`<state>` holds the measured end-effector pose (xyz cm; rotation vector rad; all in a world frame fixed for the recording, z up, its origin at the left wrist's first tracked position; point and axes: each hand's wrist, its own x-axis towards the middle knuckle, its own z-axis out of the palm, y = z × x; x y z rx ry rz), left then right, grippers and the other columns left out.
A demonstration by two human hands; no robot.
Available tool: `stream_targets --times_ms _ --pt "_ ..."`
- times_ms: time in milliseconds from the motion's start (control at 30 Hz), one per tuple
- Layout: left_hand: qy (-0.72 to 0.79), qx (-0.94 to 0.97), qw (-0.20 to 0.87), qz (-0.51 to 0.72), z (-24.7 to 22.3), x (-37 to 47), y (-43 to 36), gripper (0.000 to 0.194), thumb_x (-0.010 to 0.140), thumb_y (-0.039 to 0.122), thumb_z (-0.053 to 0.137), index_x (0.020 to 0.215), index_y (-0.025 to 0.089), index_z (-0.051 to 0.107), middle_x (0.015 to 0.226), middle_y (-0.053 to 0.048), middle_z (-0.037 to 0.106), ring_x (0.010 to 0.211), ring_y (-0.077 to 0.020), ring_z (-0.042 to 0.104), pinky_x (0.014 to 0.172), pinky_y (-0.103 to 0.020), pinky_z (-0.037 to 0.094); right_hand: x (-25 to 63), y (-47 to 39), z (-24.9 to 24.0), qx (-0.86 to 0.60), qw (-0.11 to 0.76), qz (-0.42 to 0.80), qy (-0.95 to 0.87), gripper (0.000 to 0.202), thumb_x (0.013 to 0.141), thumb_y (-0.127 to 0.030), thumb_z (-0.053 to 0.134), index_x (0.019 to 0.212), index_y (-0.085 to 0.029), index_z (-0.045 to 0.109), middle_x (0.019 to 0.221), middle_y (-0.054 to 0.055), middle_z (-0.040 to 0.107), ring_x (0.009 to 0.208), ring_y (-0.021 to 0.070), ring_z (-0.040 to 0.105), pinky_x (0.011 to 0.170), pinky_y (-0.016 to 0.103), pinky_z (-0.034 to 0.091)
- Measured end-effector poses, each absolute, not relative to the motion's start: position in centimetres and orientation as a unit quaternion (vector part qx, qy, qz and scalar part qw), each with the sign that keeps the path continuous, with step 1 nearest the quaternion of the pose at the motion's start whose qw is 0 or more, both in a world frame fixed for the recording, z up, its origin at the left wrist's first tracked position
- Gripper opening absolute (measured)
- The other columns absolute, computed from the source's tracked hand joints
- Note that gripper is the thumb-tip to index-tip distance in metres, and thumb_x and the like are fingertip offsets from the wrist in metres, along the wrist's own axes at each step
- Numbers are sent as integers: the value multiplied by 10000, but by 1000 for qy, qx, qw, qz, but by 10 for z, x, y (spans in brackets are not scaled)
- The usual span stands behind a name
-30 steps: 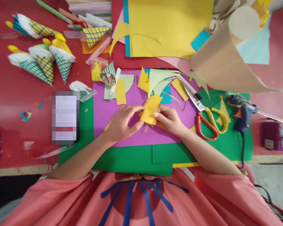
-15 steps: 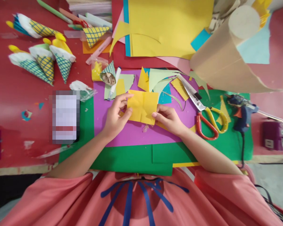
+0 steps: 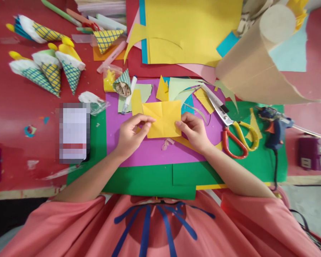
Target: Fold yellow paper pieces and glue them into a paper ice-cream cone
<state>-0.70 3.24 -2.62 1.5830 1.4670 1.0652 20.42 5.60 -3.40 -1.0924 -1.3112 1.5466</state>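
Note:
A creased sheet of yellow paper (image 3: 164, 119) is held up between my two hands, over the purple sheet (image 3: 139, 155). My left hand (image 3: 133, 134) pinches its left side between thumb and fingers. At the right edge, my right hand (image 3: 194, 130) grips it with the thumb in front and the fingers curled. A vertical fold line runs down the middle of the paper. Below it lies a small crumpled pinkish scrap (image 3: 166, 144). Scissors (image 3: 228, 123) with one red and one yellow handle rest to the right, their blades partly among paper offcuts.
Green sheets (image 3: 144, 182) lie under the purple one. At right are a glue gun (image 3: 275, 132) and a large brown paper cone (image 3: 246, 67). Several small patterned cones (image 3: 72, 73) and a blurred-out phone (image 3: 74, 134) are at left. A marker (image 3: 130, 94) and yellow sheets (image 3: 192, 32) lie farther back.
The yellow paper has been turned level and lies flatter to view. My left fingers have shifted from its upper left corner to its left side; my right hand has risen slightly.

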Motion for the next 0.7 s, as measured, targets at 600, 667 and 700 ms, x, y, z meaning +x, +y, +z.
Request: stream_targets --times_ms 600,667,700 --pt "564 604 374 421 -28 -12 35 188 880 267 543 888 206 721 876 -11 713 803 -143 642 682 -239 514 212 55 -40 -334 382 335 -794 291 890 -138 537 1142 -231 647 1075 73 700 1003 178 674 846 308 560" --pt "551 606 378 431 -30 -14 35 244 892 234 481 900 208 723 907 -15 718 869 -159 651 746 -259 531 211 56 -37 -354 406 343 -769 225 873 -160 586 1065 -225 684 1000 56 733 935 167 694 814 290 565" --pt "542 608 383 436 -31 -14 35 267 888 199 457 916 212 722 930 -12 719 904 -161 653 780 -263 534 211 56 -35 -368 415 351 -754 195 866 -177 607 1031 -227 699 975 48 742 909 164 699 800 287 567"
